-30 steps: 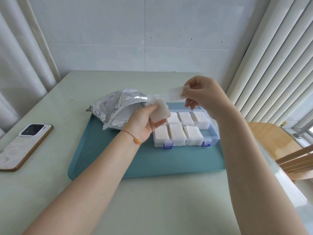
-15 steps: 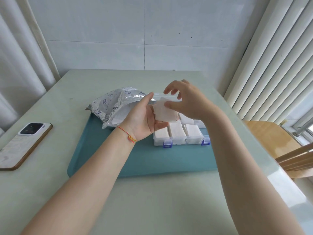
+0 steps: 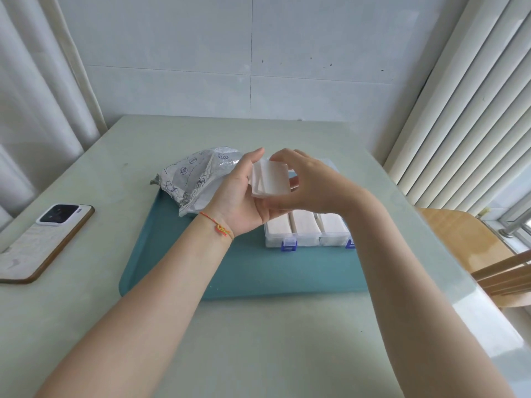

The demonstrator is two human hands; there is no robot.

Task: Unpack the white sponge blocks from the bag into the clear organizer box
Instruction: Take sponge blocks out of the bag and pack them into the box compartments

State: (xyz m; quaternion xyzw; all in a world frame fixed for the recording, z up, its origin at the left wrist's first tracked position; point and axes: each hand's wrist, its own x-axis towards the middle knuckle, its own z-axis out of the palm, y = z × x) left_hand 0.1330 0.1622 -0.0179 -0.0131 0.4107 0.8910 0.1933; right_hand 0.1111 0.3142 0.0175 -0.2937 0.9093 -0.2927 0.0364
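Both hands hold a white sponge block (image 3: 270, 179) above the clear organizer box (image 3: 304, 239). My left hand (image 3: 241, 196) cups the block from the left with thumb up and palm facing right. My right hand (image 3: 304, 182) grips it from the right, fingers curled over its top edge and thumb under it. The box has blue latches and holds several white sponge blocks (image 3: 304, 224); its far half is hidden behind my hands. The silver printed bag (image 3: 195, 176) lies crumpled on the tray's far left corner, its mouth toward my left hand.
A teal tray (image 3: 224, 268) carries the box and the bag on a pale green table (image 3: 258, 340). A phone (image 3: 43, 239) lies face down at the left. A wooden chair (image 3: 471, 248) stands at the right, by white window blinds (image 3: 465, 110).
My right hand came in from the upper right and took hold of the sponge block with my left hand. The block now stands more squarely between both hands.
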